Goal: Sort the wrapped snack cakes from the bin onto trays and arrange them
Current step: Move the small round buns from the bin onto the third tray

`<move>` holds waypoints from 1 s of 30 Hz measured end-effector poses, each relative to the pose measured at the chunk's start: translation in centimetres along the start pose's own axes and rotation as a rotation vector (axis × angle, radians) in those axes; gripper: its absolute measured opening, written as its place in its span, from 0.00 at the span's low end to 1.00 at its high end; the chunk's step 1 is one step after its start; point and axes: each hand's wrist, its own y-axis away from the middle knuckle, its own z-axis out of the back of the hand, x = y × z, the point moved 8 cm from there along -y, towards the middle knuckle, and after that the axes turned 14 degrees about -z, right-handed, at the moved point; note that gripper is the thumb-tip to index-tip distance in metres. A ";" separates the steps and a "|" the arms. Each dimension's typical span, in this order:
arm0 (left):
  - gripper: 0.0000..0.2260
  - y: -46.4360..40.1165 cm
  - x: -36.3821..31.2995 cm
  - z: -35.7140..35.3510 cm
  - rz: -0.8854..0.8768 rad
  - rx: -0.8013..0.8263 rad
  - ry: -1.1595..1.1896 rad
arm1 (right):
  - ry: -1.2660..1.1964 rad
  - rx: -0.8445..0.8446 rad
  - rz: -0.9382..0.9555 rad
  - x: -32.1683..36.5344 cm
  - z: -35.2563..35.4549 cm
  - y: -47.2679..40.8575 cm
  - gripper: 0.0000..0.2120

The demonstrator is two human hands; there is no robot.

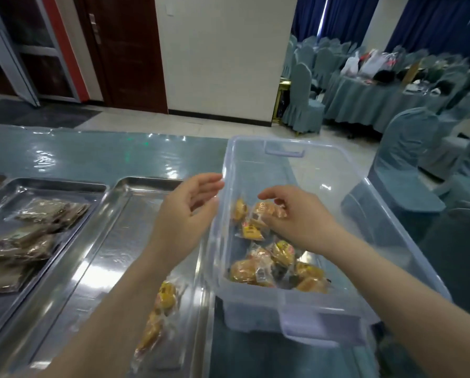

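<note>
The clear bin (pixel 296 165), long axis near to far, holds roughly 8 yellow wrapped cakes (pixel 280 266) heaped at its near end. The right hand (pixel 302 216) inside it curls onto 1 cake (pixel 266 210). The left hand (pixel 187 211) hovers loosely open, holding nothing, beside the bin's left wall. On the near tray (pixel 105 241), 2 cakes (pixel 157 315) lie end to end, near to far. The left tray (pixel 10 192) carries brown packets (pixel 37 227).

yellow wrapped cakes (pixel 272 266) in clear bin (pixel 304 301)

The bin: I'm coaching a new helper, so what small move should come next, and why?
Probably lift the right hand with the yellow cake it grips out of the bin toward the near tray; that tray holds few cakes and the left hand waits open.
</note>
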 end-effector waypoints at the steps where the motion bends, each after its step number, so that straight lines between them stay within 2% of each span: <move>1: 0.17 -0.1 0.2 -1.4 0.008 0.031 -0.002 | 0.040 0.026 -0.003 -1.4 0.2 -0.2 0.19; 5: 0.20 -0.6 1.5 -6.2 0.057 0.246 -0.128 | 0.266 0.260 0.023 -6.4 -0.1 -0.5 0.24; 10: 0.29 -0.1 3.0 -9.8 0.037 0.610 -0.608 | 0.535 0.730 -0.077 -13.1 -4.6 0.4 0.43; 13: 0.31 0.8 3.6 -10.6 -0.029 0.735 -0.821 | 0.641 0.887 -0.060 -14.3 -8.5 1.5 0.45; 16: 0.32 1.2 4.2 -10.9 -0.064 0.810 -0.952 | 0.810 0.920 0.033 -14.4 -12.2 2.4 0.41; 20: 0.32 1.2 4.5 -11.0 -0.079 0.821 -0.961 | 1.007 0.986 0.080 -16.0 -15.4 2.8 0.49; 22: 0.31 1.2 4.4 -11.0 -0.086 0.809 -0.949 | 1.049 0.994 0.063 -17.2 -16.1 2.4 0.55; 24: 0.29 1.2 4.3 -11.0 -0.089 0.793 -0.932 | 1.070 0.982 0.087 -18.1 -16.5 2.0 0.56; 30: 0.29 0.9 4.1 -11.0 -0.118 0.735 -0.906 | 1.011 0.772 0.223 -16.6 -15.9 -1.2 0.36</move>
